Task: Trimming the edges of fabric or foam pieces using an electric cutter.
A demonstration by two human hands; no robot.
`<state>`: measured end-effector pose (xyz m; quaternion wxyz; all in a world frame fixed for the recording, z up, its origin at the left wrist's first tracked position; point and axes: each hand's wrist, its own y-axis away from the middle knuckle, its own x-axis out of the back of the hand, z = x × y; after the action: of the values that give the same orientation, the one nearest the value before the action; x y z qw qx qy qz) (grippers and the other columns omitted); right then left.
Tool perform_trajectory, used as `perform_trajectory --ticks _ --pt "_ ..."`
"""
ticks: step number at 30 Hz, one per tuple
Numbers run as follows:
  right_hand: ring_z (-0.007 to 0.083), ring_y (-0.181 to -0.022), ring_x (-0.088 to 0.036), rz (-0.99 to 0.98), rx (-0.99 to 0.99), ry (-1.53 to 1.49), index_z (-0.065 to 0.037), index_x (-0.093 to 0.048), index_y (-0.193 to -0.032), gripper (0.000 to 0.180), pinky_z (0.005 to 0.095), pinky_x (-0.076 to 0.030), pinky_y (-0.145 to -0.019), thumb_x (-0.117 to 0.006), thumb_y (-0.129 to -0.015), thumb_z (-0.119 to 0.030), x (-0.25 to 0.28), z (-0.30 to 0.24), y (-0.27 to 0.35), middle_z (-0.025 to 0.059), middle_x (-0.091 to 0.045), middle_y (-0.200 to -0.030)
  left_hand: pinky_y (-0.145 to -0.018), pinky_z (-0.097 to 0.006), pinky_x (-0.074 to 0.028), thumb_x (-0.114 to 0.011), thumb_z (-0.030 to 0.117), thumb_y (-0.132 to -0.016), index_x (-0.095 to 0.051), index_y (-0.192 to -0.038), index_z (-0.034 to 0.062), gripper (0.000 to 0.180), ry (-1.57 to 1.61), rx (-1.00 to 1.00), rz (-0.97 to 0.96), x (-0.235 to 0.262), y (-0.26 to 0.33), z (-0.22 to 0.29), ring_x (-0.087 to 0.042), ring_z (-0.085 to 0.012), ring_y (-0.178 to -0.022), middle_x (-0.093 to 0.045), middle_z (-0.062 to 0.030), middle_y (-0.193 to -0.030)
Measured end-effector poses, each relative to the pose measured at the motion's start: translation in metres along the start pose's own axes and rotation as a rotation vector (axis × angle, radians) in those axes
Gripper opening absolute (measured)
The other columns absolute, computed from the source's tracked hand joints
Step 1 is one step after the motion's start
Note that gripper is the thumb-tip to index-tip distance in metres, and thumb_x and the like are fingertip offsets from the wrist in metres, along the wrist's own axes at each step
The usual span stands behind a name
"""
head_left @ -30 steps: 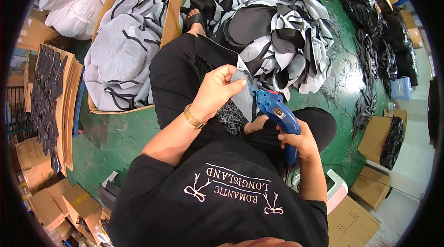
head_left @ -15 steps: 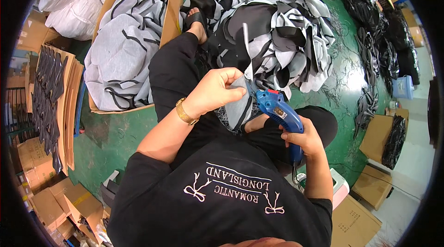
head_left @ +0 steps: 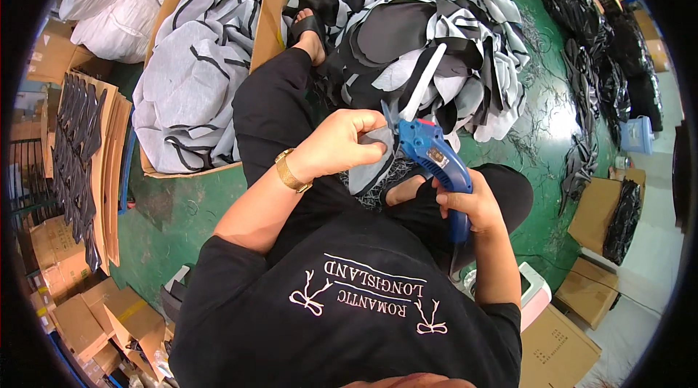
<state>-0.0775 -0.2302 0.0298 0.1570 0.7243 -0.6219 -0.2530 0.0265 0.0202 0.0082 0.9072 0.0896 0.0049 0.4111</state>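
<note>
My right hand wraps round the handle of blue electric scissors. Their cutting head is at the edge of a small grey and black fabric piece. That piece hangs from my left hand, pinched between thumb and fingers close to the blades. A narrow pale strip of fabric stands up from the cutting head, pointing away from me. Just beyond the tool lies a large heap of grey and black fabric pieces. My fingertips partly hide the pinched edge.
An open cardboard box full of similar grey pieces stands at the left. Black plastic bags and a light-blue bucket are at the right. Thin dark offcuts litter the green floor. Stacked cartons stand lower left.
The pale strip has swung to the right and lengthened from the blades. The scissors and fabric piece have shifted slightly left, both still held.
</note>
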Motion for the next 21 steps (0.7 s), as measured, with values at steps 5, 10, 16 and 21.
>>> perform_trajectory --ticks 5,10,16,21 --pt "0.0153 -0.056 -0.055 0.051 0.128 -0.175 0.005 -0.057 -0.097 0.037 0.0275 -0.047 -0.051 -0.071 -0.066 -0.010 0.007 0.002 -0.013 0.0073 -0.056 -0.072 -0.061 -0.019 -0.040 -0.060 0.001 -0.077 -0.062 -0.095 -0.0005 0.018 0.251 0.044 0.002 -0.001 -0.002 -0.005 -0.047 -0.0013 -0.068 -0.058 0.0050 -0.077" --pt "0.0138 -0.056 -0.050 0.108 0.159 -0.169 0.003 -0.054 -0.099 0.041 0.0263 -0.043 -0.050 -0.069 -0.066 -0.017 0.013 -0.005 -0.018 0.0056 -0.051 -0.067 -0.061 -0.018 -0.041 -0.060 0.001 -0.080 -0.062 -0.098 0.0008 0.019 0.341 0.100 0.070 0.006 0.002 -0.008 -0.049 -0.0003 -0.069 -0.059 0.0048 -0.082" --pt "0.0135 -0.056 -0.049 0.207 0.228 -0.240 0.003 -0.052 -0.101 0.042 0.0263 -0.044 -0.050 -0.068 -0.068 -0.017 0.036 0.005 -0.015 0.0053 -0.051 -0.068 -0.068 -0.018 -0.042 -0.063 0.011 -0.089 -0.062 -0.095 0.0041 0.009 0.289 0.163 0.271 0.026 -0.002 -0.008 -0.052 -0.0021 -0.075 -0.059 0.0068 -0.085" --pt "0.0123 -0.060 -0.046 0.190 0.260 -0.281 0.002 -0.051 -0.104 0.041 0.0244 -0.041 -0.051 -0.066 -0.071 -0.015 0.047 0.007 -0.022 0.0040 -0.047 -0.071 -0.077 -0.024 -0.043 -0.062 0.014 -0.088 -0.063 -0.094 0.0070 0.009 0.269 -0.300 0.976 0.106 0.025 0.003 -0.053 -0.0080 -0.084 -0.060 0.0016 -0.089"
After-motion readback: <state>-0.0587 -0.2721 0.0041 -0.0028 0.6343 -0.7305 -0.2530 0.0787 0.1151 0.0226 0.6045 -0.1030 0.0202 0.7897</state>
